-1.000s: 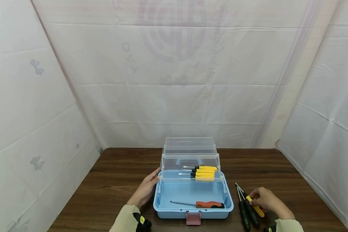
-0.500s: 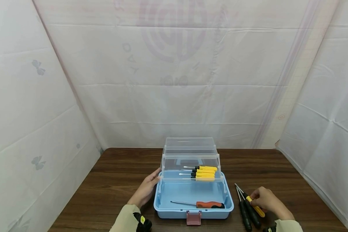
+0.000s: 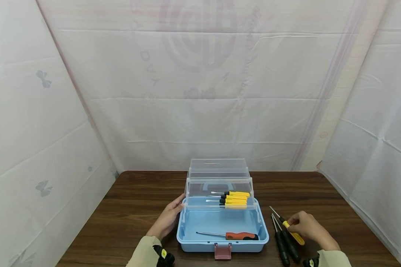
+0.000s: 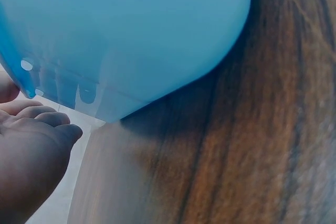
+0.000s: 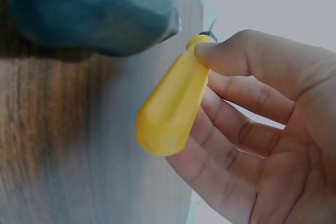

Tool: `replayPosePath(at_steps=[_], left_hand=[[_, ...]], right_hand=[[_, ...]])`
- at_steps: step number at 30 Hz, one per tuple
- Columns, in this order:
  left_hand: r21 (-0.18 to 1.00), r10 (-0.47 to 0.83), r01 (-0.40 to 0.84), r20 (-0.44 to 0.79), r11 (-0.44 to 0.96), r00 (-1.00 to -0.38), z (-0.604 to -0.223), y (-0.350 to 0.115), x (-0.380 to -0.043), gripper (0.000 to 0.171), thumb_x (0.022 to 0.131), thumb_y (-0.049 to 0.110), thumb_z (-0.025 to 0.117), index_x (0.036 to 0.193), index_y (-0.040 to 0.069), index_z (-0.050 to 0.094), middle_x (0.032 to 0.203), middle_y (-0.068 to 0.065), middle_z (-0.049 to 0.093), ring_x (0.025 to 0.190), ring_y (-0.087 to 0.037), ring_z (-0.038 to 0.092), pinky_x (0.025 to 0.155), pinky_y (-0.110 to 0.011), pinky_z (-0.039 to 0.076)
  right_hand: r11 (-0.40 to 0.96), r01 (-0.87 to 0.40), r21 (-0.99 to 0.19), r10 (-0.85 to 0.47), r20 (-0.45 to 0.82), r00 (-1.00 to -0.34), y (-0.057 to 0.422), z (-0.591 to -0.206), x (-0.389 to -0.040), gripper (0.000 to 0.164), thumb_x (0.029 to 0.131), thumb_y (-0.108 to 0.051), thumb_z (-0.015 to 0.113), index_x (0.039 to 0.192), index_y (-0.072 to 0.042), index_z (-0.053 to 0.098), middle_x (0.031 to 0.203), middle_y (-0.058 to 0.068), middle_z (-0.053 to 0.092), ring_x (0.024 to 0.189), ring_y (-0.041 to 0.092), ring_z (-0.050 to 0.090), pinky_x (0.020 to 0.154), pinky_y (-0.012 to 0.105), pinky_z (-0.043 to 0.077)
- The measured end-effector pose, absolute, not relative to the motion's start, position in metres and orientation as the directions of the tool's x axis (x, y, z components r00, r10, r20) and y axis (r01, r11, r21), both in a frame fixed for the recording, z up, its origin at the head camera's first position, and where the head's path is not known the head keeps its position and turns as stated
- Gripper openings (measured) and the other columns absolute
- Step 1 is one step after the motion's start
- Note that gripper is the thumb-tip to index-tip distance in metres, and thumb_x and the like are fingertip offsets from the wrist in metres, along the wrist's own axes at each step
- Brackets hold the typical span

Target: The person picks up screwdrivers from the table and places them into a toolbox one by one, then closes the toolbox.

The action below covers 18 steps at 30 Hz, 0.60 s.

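In the head view a light-blue toolbox (image 3: 194, 246) stands with its clear plastic trays raised at the back. My left hand (image 3: 167, 219) holds its left rim near the back corner; the left wrist view shows fingers (image 4: 44, 115) at the blue wall. My right hand (image 3: 308, 227) pinches a yellow screwdriver (image 3: 297, 238) with a black collar, thumb and fingers on the handle. Its shaft points away, over two black-handled screwdrivers (image 3: 282, 249) lying side by side. Inside the box rests an orange-and-black screwdriver (image 3: 238, 236).
Several small yellow screwdrivers (image 3: 235, 198) lie in a clear tray (image 3: 200, 187). A reddish latch (image 3: 222, 251) hangs down at the box's front. All of it stands on a dark wooden table (image 3: 137, 193), with white sheeting (image 3: 200, 122) behind and at both sides.
The yellow screwdriver has come up and slightly away from the black-handled ones, with my right hand moving a little along. My left hand and the box have stayed put.
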<state>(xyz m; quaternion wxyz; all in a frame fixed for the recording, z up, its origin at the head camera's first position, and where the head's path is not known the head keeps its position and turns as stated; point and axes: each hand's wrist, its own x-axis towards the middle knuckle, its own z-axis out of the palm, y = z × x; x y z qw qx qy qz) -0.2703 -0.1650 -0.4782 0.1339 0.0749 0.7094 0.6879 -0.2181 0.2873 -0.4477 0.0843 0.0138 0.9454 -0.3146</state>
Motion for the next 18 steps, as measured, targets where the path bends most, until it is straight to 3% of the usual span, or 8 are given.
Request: replayPosePath(at_steps=[18], left_hand=[[0.996, 0.295, -0.075, -0.084, 0.04, -0.952, -0.479, -0.165, -0.271, 0.057, 0.104, 0.018, 0.04, 0.153, 0.002, 0.017, 0.16, -0.023, 0.01, 0.147, -0.042, 0.008, 0.116, -0.058, 0.012]], right_hand=[[0.786, 0.02, -0.618, -0.087, -0.143, -0.986, 0.287, -0.433, -0.225, 0.02, 0.081, -0.006, 0.069, 0.097, 0.006, 0.07, 0.083, 0.005, 0.068, 0.072, 0.016, 0.062, 0.06, 0.033, 0.055]])
